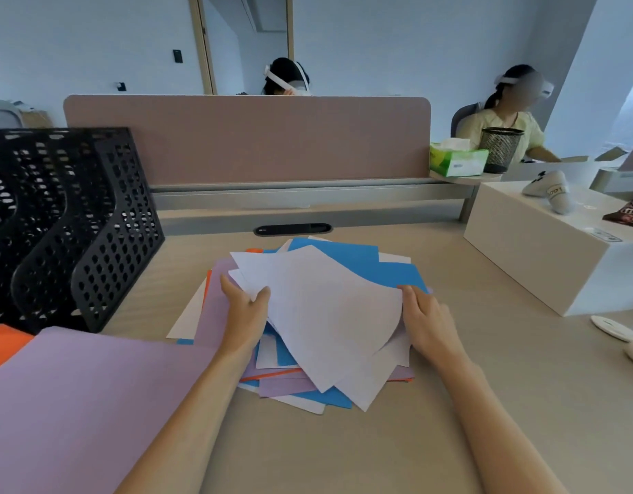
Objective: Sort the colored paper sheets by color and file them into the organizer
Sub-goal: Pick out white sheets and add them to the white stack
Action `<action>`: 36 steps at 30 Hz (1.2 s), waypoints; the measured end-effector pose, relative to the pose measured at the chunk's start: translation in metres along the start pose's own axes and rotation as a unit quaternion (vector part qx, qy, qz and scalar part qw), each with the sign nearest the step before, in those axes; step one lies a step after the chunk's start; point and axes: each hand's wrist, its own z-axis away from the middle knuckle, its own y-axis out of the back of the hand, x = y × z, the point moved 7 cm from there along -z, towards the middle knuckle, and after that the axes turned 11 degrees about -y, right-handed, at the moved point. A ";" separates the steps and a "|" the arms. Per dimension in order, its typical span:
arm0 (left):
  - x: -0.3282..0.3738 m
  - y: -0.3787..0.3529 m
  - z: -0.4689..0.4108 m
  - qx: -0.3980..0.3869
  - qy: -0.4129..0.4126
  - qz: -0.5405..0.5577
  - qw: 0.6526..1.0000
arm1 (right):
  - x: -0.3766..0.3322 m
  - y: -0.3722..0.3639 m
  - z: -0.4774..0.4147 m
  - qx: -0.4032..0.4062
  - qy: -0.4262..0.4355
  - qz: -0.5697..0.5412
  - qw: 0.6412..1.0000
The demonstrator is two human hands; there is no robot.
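Note:
A loose heap of paper sheets lies at the desk's middle: white, blue (pixel 358 258), purple (pixel 215 315) and orange (pixel 208 279) mixed together. On top lies a white sheet (pixel 329 308), its right edge curled upward. My left hand (pixel 245 310) pinches the white sheets at their left edge, thumb on top. My right hand (pixel 427 324) holds the curled right edge of the same white sheet. A black perforated organizer (pixel 76 222) with several upright slots stands at the far left.
A separate purple stack (pixel 87 404) lies at the near left, with an orange stack (pixel 5 344) beside it. A white box (pixel 543 251) sits at the right, a pink divider panel (pixel 247 137) behind. Two people sit beyond the divider.

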 end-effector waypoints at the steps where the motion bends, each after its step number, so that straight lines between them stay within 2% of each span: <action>1: 0.002 -0.002 0.001 -0.002 -0.010 0.003 1.000 | -0.002 -0.001 0.001 0.011 0.012 0.001 1.000; 5: 0.004 -0.007 -0.002 -0.044 -0.047 -0.042 0.997 | -0.015 -0.001 0.007 0.014 0.053 0.025 0.998; 10: 0.018 -0.009 -0.004 -0.111 -0.108 -0.005 0.988 | -0.004 0.000 0.000 0.028 -0.018 -0.027 0.999; 12: 0.039 -0.010 0.004 -0.128 -0.124 0.036 0.983 | -0.009 -0.002 -0.004 -0.043 -0.043 -0.122 0.991; 14: 0.056 -0.011 0.010 -0.140 -0.127 0.070 0.980 | -0.024 -0.006 -0.003 -0.124 -0.072 -0.251 0.957; 15: 0.065 -0.012 0.011 -0.140 -0.131 0.082 0.978 | -0.035 -0.003 -0.003 -0.132 -0.067 -0.275 0.950; 21: 0.142 0.007 0.009 -0.049 -0.230 0.101 0.967 | -0.108 0.051 0.016 0.006 0.082 -0.338 0.937; 23: 0.154 0.015 0.013 -0.032 -0.245 0.121 0.961 | -0.115 0.061 0.029 0.039 0.103 -0.353 0.929; 26: 0.150 0.017 0.023 -0.037 -0.251 0.123 0.959 | -0.106 0.061 0.051 0.066 0.096 -0.363 0.925; 33: 0.113 0.007 0.041 -0.081 -0.207 0.024 0.975 | -0.088 0.044 0.068 0.079 0.081 -0.327 0.938; 36: 0.119 0.011 0.041 -0.062 -0.216 -0.004 0.975 | -0.095 0.050 0.068 0.081 0.068 -0.320 0.941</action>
